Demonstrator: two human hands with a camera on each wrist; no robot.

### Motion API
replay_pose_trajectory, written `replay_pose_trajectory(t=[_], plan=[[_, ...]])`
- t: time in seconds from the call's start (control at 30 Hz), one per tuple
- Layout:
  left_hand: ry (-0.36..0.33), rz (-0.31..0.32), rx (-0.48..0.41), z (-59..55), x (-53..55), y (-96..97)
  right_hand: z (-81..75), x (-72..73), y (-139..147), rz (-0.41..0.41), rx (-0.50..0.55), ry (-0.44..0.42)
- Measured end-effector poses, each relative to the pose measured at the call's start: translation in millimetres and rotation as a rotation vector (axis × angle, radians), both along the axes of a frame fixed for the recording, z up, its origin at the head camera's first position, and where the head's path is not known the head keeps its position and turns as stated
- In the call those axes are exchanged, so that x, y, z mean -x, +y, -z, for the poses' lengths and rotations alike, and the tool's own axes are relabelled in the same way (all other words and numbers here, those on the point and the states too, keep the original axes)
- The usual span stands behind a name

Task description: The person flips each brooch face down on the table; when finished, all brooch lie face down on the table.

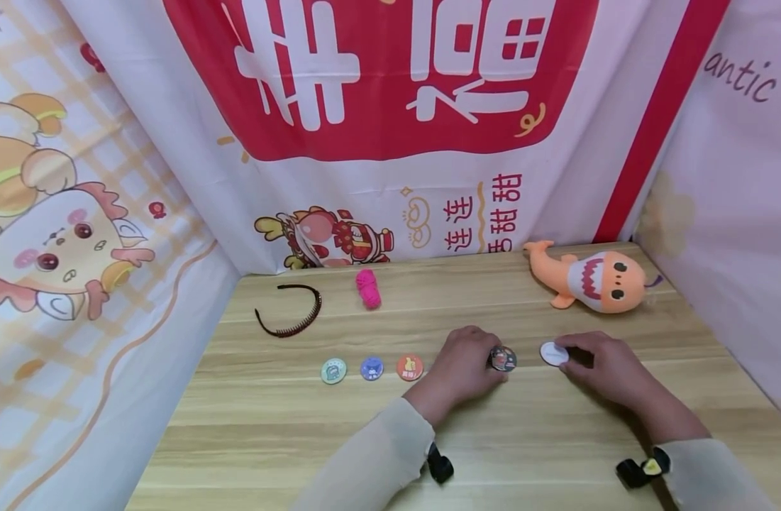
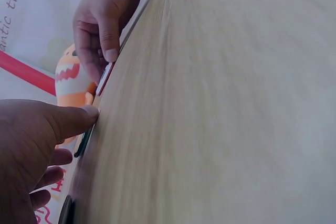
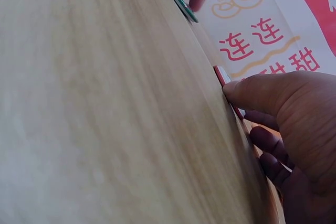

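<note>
Low over the wooden table, my left hand (image 1: 468,363) holds a round dark badge (image 1: 503,359) with a colourful print between thumb and fingers. Its green edge (image 3: 181,2) shows in the right wrist view. To the right, my right hand (image 1: 610,365) pinches a round white badge (image 1: 554,353) by its right side; a red rim (image 3: 219,77) appears on it in the right wrist view. Left of my left hand lie an orange badge (image 1: 410,367), a blue badge (image 1: 372,368) and a pale green badge (image 1: 333,370), roughly in a row with the two held ones.
Behind the badges are a dark toothed headband (image 1: 307,323) and a bright pink bundle of yarn (image 1: 367,289). An orange shark-like plush toy (image 1: 588,280) lies at the back right. Printed cloth (image 1: 390,170) hangs along the back and both sides of the wooden table (image 1: 269,440).
</note>
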State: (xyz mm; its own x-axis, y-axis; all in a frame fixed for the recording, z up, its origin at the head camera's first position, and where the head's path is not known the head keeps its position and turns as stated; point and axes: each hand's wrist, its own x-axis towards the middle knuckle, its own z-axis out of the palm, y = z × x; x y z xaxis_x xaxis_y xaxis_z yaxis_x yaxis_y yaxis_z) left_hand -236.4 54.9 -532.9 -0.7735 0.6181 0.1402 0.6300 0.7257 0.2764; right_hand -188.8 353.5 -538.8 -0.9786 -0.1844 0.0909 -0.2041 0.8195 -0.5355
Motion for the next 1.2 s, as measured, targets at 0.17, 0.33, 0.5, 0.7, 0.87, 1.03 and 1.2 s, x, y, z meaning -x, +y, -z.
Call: replay_pose_trajectory(t=[0.17, 0.33, 0.5, 0.7, 0.87, 1.03, 1.2], plan=[[-0.002, 0.017, -0.004, -0.8, -1.1, -5.4, 1.4, 0.6, -0.1, -0.005, 0.000, 0.012], [0.000, 0.039, 0.001, -0.7, -2.1, -6.3, 1.2, -0.7, -3.5, -0.008, 0.001, 0.019], [0.014, 0.053, 0.022, 0.2, -3.4, -7.9, -6.4, -5.3, -18.3, -0.024, -0.012, 0.055], [0.052, 0.061, 0.021, 1.1, -2.9, -8.3, -11.6, -0.6, -48.9, -0.125, -0.013, 0.072], [0.055, 0.077, 0.006, 0.8, -2.2, -8.7, -7.8, 7.7, -67.9, -0.164, -0.007, 0.030], [0.054, 0.084, 0.015, 0.2, -3.4, -9.4, -4.1, 11.2, -77.2, -0.183, -0.007, 0.018], [0.063, 0.080, 0.028, -1.7, -4.4, -9.4, -2.2, 11.8, -79.7, -0.170, -0.006, 0.031]])
